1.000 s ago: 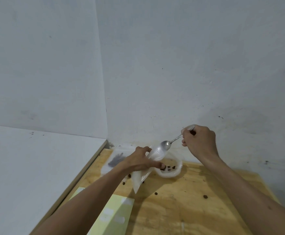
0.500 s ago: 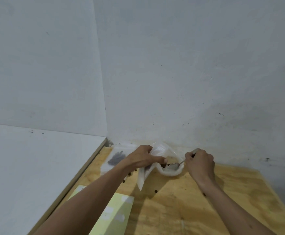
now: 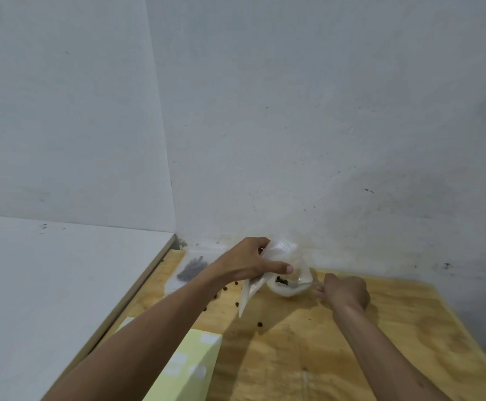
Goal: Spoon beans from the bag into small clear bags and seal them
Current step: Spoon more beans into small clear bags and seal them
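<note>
Where the plywood table (image 3: pixel 308 357) meets the white surface (image 3: pixel 48 285) at its left edge, a pale yellow-green sheet (image 3: pixel 189 366) with white patches lies at the near left corner, partly under the left forearm. Farther back along that edge, near the far left corner, a flat clear bag (image 3: pixel 191 269) with a dark clump inside rests on the wood. Just right of it, the left hand (image 3: pixel 244 266) grips a small clear bag (image 3: pixel 254 287) by its upper part, thumb stretched out across the plastic and fingers curled round the crumpled top, so that the bag's lower corner hangs down toward the table. Loose dark beans (image 3: pixel 260 324) lie scattered on the wood under and beside this bag. Next to the hanging bag, close to the far edge by the wall, sits the rolled-down bag of beans (image 3: pixel 289 289), its mouth open and a few dark beans visible inside. A spoon (image 3: pixel 308 283) reaches into it from the right, its bowl hidden among the plastic. The right hand (image 3: pixel 344 292) is closed round the spoon's handle, knuckles up, just right of the bean bag.
</note>
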`<state>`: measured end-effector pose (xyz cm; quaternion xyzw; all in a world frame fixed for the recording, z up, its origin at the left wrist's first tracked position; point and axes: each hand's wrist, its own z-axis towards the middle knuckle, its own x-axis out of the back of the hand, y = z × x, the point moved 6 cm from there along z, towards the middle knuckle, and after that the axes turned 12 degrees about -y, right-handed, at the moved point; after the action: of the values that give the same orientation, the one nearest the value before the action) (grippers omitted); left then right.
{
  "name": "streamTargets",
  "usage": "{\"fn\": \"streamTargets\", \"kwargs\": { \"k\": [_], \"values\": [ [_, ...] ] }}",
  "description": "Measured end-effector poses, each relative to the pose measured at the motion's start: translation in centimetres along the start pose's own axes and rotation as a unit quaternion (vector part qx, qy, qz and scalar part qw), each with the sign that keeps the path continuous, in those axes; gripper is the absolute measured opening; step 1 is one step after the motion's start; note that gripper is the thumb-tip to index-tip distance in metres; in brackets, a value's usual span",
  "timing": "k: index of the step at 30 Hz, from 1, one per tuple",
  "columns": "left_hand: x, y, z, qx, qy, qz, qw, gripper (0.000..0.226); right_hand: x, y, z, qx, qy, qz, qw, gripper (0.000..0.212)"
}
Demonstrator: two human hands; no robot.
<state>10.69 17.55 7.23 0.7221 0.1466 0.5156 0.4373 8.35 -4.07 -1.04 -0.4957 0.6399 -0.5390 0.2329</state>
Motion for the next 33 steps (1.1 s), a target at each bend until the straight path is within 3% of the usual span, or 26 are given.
{"fn": "streamTargets", "kwargs": {
  "k": [4, 11, 19, 21, 25, 30, 33],
  "values": [
    [0.2, -1.5, -0.3, 0.032, 0.003, -0.006, 0.999, 0.042, -0.2, 0.4, -0.4, -0.029, -0.016, 0.074, 0.997, 0.025],
    [1.2, -4.5, -0.2, 0.073, 0.045, -0.036, 0.996, 0.049, 1.1, -2.2, -0.9, 0.028, -0.025, 0.071, 0.997, 0.014],
    [0.7, -5.9, -0.1, 0.13, 0.042, -0.052, 0.989, 0.047, 2.5, -4.0, -1.1, 0.052, -0.023, 0.052, 0.997, 0.017],
    [0.6, -6.2, -0.3, 0.145, 0.029, -0.052, 0.988, 0.053, 2.8, -4.3, -1.0, 0.055, -0.024, 0.053, 0.997, 0.017],
    [1.0, -6.5, -0.4, 0.157, 0.042, -0.009, 0.987, 0.099, 3.4, -5.7, -1.0, 0.065, -0.036, 0.059, 0.995, 0.017],
    [0.7, -6.4, -1.0, 0.169, 0.034, 0.035, 0.984, 0.091, 3.0, -9.1, -1.1, 0.104, -0.065, 0.073, 0.99, 0.011],
    [0.4, -6.6, -1.0, 0.169, 0.028, 0.045, 0.984, 0.089, 1.9, -10.7, -2.0, 0.142, -0.081, 0.019, 0.986, 0.013]
  ]
}}
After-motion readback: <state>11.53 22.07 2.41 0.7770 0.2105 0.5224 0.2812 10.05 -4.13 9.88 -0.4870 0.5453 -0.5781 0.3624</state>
